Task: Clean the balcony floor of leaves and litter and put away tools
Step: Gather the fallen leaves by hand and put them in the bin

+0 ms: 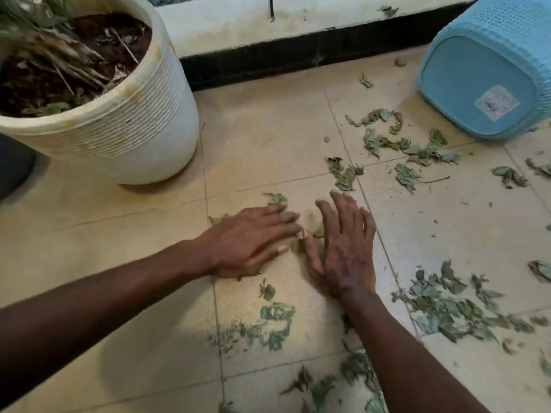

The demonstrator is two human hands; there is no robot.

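Both hands lie flat on the floor (268,138) with fingers straight, each grip open and holding nothing. The left hand (250,239) and right hand (343,248) sit side by side, with a few leaves (402,144) between and under them. The leaves look dry, curled, light and brittle. Pinching would likely crumble them, so scooping a heap between both palms suits better. They are too many to count, in several patches, mostly to the right. One basket (477,84) lies tipped over, and one pot (143,126) stands on the left.
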